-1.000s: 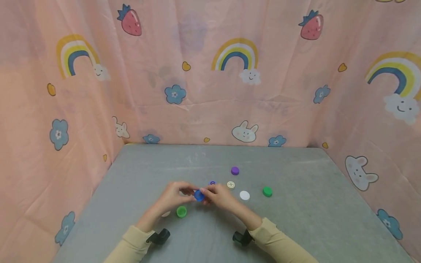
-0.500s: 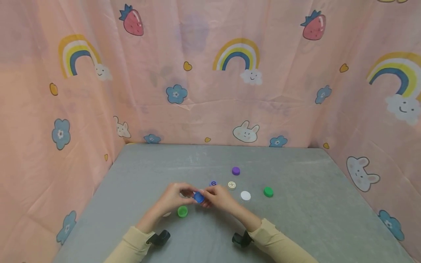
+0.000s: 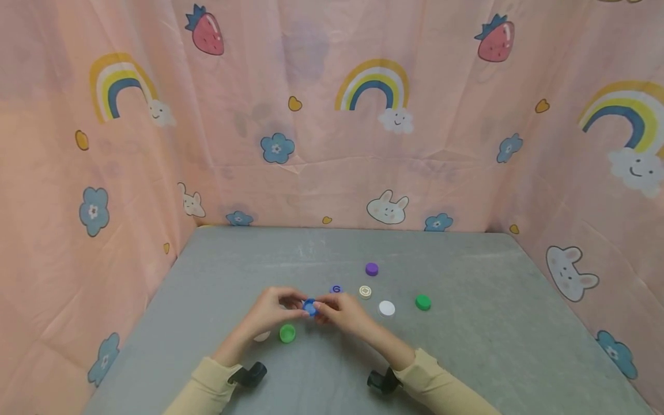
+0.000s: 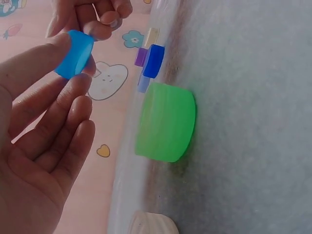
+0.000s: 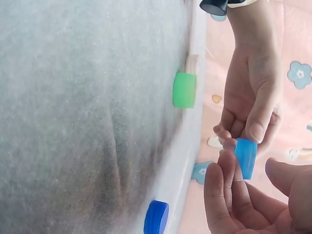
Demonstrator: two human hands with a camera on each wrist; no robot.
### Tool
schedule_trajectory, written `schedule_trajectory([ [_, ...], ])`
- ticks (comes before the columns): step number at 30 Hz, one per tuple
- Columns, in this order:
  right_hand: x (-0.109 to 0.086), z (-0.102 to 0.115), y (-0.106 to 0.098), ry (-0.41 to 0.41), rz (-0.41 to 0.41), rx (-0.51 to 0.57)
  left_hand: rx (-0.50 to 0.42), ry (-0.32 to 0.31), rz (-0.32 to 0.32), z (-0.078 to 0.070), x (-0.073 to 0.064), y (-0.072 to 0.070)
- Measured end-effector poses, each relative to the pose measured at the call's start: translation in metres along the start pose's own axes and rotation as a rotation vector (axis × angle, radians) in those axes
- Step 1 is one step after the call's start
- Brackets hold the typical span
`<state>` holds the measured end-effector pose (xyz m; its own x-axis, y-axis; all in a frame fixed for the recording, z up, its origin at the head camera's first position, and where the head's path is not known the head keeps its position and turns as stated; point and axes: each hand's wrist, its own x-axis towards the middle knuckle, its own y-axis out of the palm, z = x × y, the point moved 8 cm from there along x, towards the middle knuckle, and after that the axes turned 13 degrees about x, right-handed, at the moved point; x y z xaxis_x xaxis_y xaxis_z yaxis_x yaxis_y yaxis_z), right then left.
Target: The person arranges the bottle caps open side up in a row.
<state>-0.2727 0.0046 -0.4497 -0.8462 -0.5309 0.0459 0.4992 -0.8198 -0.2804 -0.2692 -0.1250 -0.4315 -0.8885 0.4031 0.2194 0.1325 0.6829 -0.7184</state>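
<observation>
So, you have one blue cap [image 3: 309, 308] up above the table [image 3: 467, 346], broad face and short axis toward you, squat and bright. Your left hand [image 3: 272, 305] pinches it between thumb and fingers; your right hand [image 3: 342, 309] bends its fingers loosely beside it, whether touching I cannot tell. The head view shows two green caps [image 3: 422, 302], one purple cap [image 3: 371, 269], one cream cap [image 3: 365, 292], one white cap [image 3: 386, 308], one marked disc [image 3: 336, 289], one pale disc [image 3: 261, 336].
</observation>
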Motion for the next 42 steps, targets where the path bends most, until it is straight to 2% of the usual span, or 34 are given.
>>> schedule_trajectory([
  [3,-0.002,0.003,0.0,-0.027,-0.002,-0.037,-0.027,-0.014,-0.008,0.015,0.003,0.006],
  [8,-0.005,0.008,-0.002,-0.07,-0.016,-0.117,-0.045,-0.032,0.01,0.021,0.002,0.008],
  [11,-0.005,0.008,-0.002,-0.085,-0.023,-0.147,-0.035,-0.039,0.023,0.018,0.001,0.008],
  [18,-0.005,0.006,-0.002,-0.096,-0.033,-0.177,-0.043,-0.027,0.056,-0.004,-0.004,0.0],
  [24,-0.005,0.007,-0.001,-0.115,-0.036,-0.213,-0.05,-0.038,0.075,-0.005,-0.006,0.001],
  [29,-0.007,0.005,0.001,-0.124,-0.03,-0.212,-0.077,-0.02,0.099,-0.004,-0.008,0.006],
  [38,-0.009,-0.003,0.006,-0.11,-0.017,-0.221,-0.051,-0.017,0.162,0.022,-0.006,0.028],
  [42,-0.01,-0.007,0.009,-0.111,0.001,-0.239,-0.057,0.007,0.209,0.025,-0.006,0.033],
])
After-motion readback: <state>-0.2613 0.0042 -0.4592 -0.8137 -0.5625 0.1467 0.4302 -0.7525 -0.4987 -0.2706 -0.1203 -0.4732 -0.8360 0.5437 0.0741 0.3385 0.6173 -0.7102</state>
